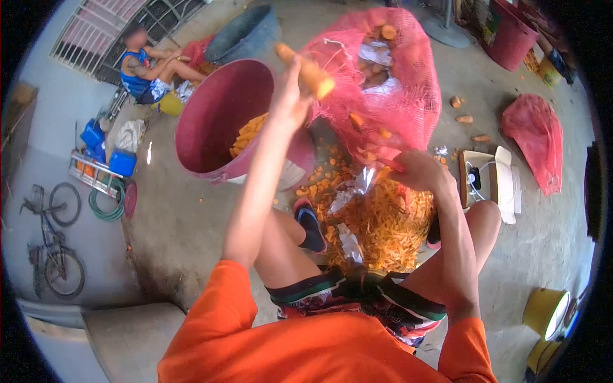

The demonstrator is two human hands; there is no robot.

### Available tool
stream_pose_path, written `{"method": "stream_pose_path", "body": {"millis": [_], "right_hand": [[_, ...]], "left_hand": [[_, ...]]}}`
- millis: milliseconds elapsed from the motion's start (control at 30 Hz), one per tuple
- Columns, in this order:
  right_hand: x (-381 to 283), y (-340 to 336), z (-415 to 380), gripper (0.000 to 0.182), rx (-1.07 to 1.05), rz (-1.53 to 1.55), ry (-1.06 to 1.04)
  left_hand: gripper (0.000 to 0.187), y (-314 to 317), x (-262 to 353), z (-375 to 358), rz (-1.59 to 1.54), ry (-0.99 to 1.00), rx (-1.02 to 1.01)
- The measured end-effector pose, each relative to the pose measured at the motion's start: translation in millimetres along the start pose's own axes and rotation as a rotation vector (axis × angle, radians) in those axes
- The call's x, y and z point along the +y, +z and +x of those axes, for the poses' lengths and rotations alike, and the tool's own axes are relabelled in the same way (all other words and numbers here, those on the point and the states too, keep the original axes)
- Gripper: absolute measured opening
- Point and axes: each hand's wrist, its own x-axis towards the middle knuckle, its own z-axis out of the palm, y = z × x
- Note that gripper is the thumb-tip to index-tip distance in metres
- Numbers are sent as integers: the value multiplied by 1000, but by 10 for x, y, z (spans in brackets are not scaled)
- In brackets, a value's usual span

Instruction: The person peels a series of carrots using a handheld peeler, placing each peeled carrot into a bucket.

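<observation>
My left hand [292, 102] is raised at the upper middle, its fingers closed round a thick carrot [306, 71] whose near end is cut and bright orange. Beside it stands a big red mesh sack [408, 83] with carrots and white scraps showing in its opening. Near the sack's lower edge is my right hand [419, 171], fingers bent over something red; what they grip is too unclear to tell. Below lies a heap of orange peelings [389, 223] between my legs. Left of the sack, a tilted red tub [191, 127] contains peeled carrots [248, 134].
A grey-blue basin [242, 33] and a seated person [150, 64] are at the upper left. Loose carrots [464, 119], an open cardboard box [471, 198] and another red sack [533, 137] lie at the right. A bicycle [57, 249] leans at the far left.
</observation>
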Motion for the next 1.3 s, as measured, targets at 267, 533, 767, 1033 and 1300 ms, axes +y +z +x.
{"method": "stream_pose_path", "body": {"millis": [267, 533, 767, 1033, 1300], "right_hand": [[-221, -131, 151, 25, 290, 263, -244], [-366, -44, 298, 24, 425, 281, -363], [72, 81, 388, 25, 350, 113, -50], [-219, -274, 218, 20, 488, 455, -138], [-477, -213, 117, 26, 355, 820, -311]], "left_hand": [[43, 34, -719, -896, 379, 47, 0], [35, 226, -779, -1214, 782, 228, -72], [34, 224, -655, -1218, 805, 543, -217], [49, 98, -941, -1170, -58, -153, 157], [37, 283, -938, -1190, -251, -354, 44]]}}
